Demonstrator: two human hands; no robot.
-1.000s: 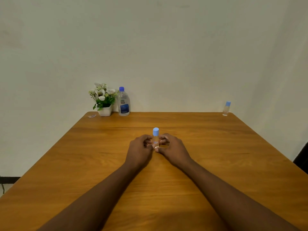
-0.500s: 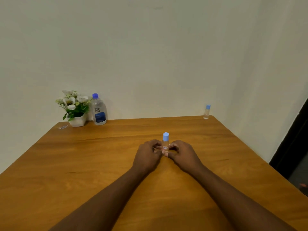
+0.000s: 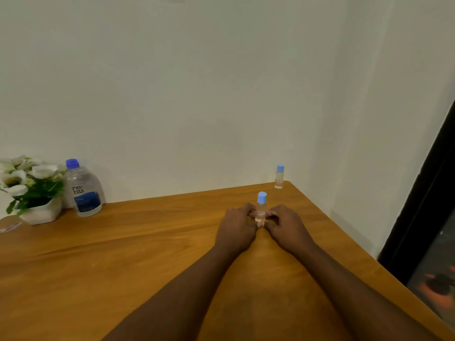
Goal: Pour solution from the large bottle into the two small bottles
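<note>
A small clear bottle with a light blue cap (image 3: 261, 205) stands upright on the wooden table (image 3: 123, 254). My left hand (image 3: 237, 228) and my right hand (image 3: 286, 226) rest on the table on either side of it, fingertips pinching its lower body. A second small bottle with a blue cap (image 3: 279, 176) stands at the far right corner of the table. The large clear bottle with a dark blue cap and blue label (image 3: 82, 189) stands capped at the far left, by the wall.
A white pot of white flowers (image 3: 30, 190) sits left of the large bottle. A small clear wrapper (image 3: 9, 227) lies at the left edge. The table's right edge drops off beside a dark doorway (image 3: 430, 217).
The view has swung to the right, so the large bottle and flowers now sit near the left edge. Both hands keep the same hold on the small bottle.
</note>
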